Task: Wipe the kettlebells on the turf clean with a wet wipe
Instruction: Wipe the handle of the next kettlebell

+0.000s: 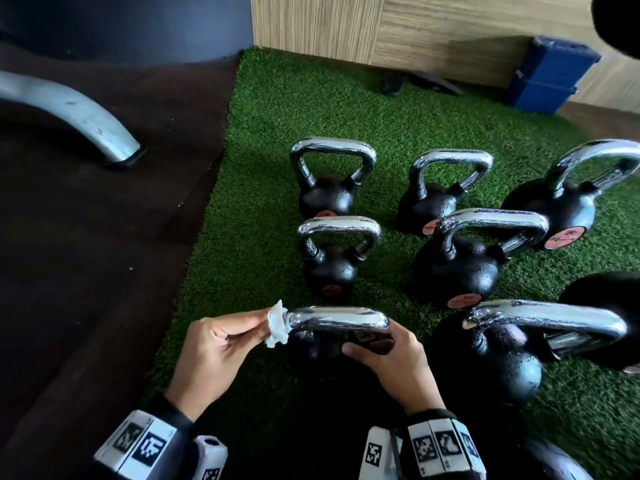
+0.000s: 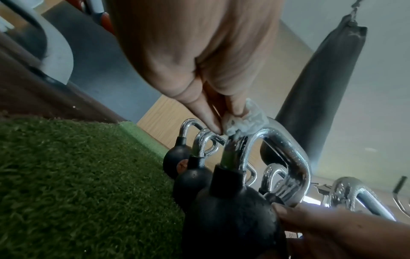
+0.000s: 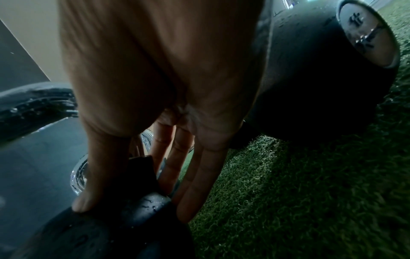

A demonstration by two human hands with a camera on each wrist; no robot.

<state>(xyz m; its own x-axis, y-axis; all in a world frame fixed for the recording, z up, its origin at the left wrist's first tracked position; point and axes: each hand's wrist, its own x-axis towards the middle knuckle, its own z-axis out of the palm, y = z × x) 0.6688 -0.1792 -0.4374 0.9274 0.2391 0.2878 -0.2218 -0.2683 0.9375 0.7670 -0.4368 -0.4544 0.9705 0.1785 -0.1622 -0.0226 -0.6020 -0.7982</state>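
Fingers [image 1: 242, 327] of the left hand [image 1: 211, 355] pinch a crumpled white wet wipe [image 1: 277, 329] against the shiny, smooth handle of the nearest kettlebell [image 1: 341, 318]. Right hand [image 1: 391, 362] curls round its bumpy black ball. Beyond the fingers, five more round kettlebells stand on fuzzy green turf [image 1: 263, 188], and one lies beside the right hand.

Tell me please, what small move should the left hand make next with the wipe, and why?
Probably slide the wet wipe rightward along the chrome handle. The left hand pinches it at the handle's left corner only, the rest of the bar looks untouched, and the right hand steadies the nearest kettlebell.
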